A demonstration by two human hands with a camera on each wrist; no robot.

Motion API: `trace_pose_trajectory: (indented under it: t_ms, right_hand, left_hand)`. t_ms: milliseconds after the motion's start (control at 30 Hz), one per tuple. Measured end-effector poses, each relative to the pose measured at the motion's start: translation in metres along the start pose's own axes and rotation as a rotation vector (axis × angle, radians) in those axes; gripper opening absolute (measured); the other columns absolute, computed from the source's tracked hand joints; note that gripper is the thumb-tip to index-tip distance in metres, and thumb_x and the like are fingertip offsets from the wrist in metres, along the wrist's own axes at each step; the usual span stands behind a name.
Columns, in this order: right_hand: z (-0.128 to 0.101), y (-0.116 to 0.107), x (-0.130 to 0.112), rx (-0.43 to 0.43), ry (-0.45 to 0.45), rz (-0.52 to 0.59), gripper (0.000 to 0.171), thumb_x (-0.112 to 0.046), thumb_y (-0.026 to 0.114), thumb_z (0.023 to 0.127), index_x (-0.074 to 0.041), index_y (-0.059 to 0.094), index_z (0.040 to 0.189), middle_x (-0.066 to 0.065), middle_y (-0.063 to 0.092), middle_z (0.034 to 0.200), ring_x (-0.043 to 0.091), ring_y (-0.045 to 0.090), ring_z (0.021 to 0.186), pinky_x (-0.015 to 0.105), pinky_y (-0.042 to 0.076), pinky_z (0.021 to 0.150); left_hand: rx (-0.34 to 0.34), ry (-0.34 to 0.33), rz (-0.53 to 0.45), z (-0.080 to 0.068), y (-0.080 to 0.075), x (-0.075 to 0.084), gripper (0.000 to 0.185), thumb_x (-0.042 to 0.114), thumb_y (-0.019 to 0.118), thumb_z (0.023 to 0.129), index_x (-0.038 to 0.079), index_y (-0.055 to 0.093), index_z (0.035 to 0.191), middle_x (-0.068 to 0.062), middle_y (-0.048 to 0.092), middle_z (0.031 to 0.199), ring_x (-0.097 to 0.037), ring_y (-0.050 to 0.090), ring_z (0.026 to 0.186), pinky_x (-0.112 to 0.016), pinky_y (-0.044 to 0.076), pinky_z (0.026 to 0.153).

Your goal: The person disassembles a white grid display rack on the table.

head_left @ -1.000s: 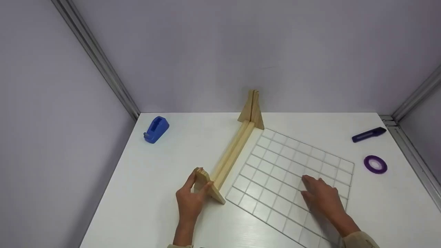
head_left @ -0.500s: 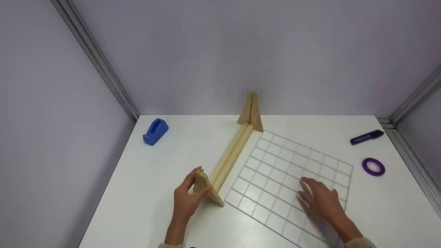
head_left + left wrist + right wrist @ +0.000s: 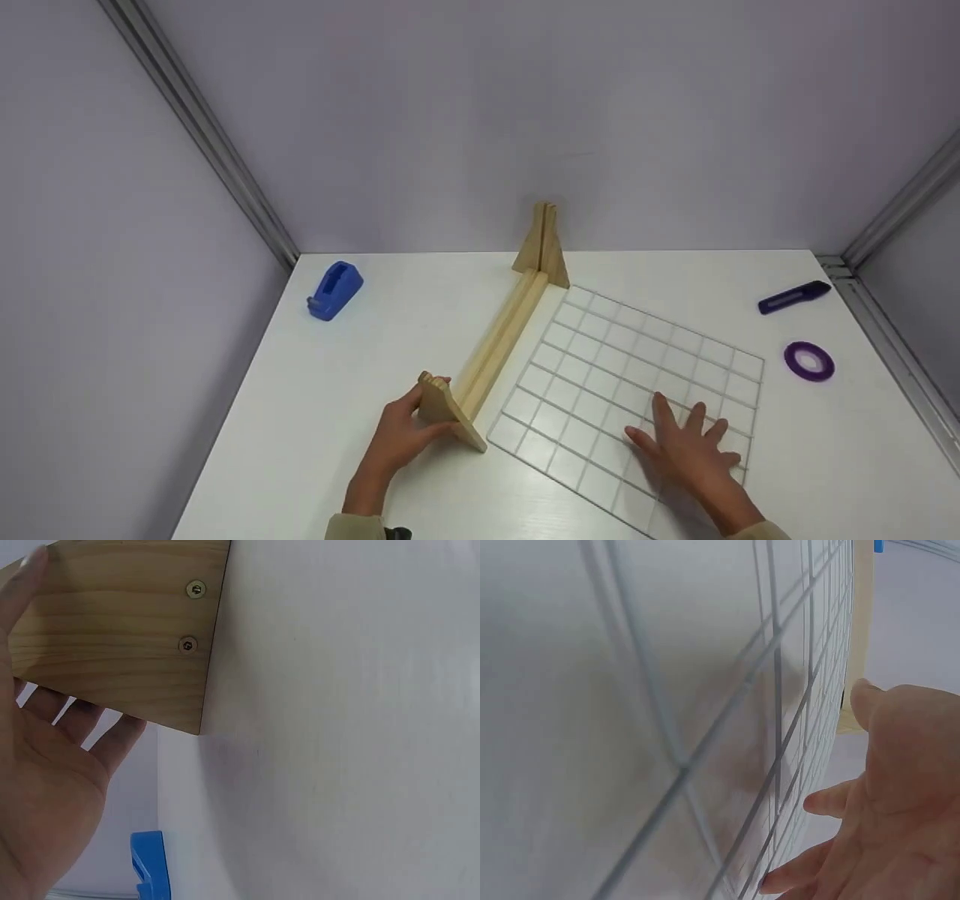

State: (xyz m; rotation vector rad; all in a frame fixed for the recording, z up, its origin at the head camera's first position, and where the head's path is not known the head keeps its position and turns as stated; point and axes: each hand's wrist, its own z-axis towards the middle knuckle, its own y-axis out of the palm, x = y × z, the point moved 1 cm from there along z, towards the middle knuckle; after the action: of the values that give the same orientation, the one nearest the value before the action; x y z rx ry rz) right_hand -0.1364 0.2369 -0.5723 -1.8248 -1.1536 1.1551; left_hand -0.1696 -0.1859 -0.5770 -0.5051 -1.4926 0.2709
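Observation:
A wooden stand (image 3: 501,341) lies across the table, a grooved bar joining two tapered end pieces. My left hand (image 3: 394,439) grips its near end piece, thumb on the outer face and the other fingers on the opposite side. In the left wrist view that end panel (image 3: 124,637) shows two screw heads. A white wire grid panel (image 3: 551,475) lies flat to the right of the stand. Over its right part my right hand (image 3: 690,454) is spread, palm down. The right wrist view has the hand (image 3: 900,795) close above the wires; contact is hard to tell.
A blue tape dispenser (image 3: 335,291) stands at the back left. Toward the right edge lie a dark purple cutter (image 3: 793,298) and a purple ring-shaped roll (image 3: 809,361). Grey walls (image 3: 450,120) rise behind and beside the white table (image 3: 300,420).
My right hand has spread its fingers and shifted slightly toward me and left over the grid. The left hand keeps its grip on the stand. The view has shifted slightly.

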Motion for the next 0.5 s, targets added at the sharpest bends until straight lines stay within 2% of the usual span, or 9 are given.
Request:
trace_pose_trajectory:
  t_ms: [200,500]
  right_hand:
    - [-0.001,0.009,-0.001,0.041,-0.033,-0.062,0.103,-0.079,0.047,0.091,-0.010,0.018,0.161,0.054,-0.004,0.151,0.084,-0.004,0.129,0.097,0.018,0.087]
    - [0.001,0.012,0.007,0.044,-0.050,-0.040,0.101,-0.076,0.052,0.091,-0.013,0.017,0.162,0.052,-0.008,0.152,0.083,-0.009,0.129,0.097,0.010,0.088]
  left_hand:
    - [0.043,-0.035,0.009,-0.002,0.002,0.001,0.067,0.050,0.089,0.071,0.023,0.065,0.128,-0.002,0.066,0.138,-0.028,0.054,0.139,-0.053,0.040,0.118]
    - [0.066,-0.031,0.030,-0.006,0.007,0.001,0.071,0.050,0.088,0.072,0.021,0.064,0.132,-0.002,0.065,0.140,-0.027,0.055,0.138,-0.051,0.042,0.116]
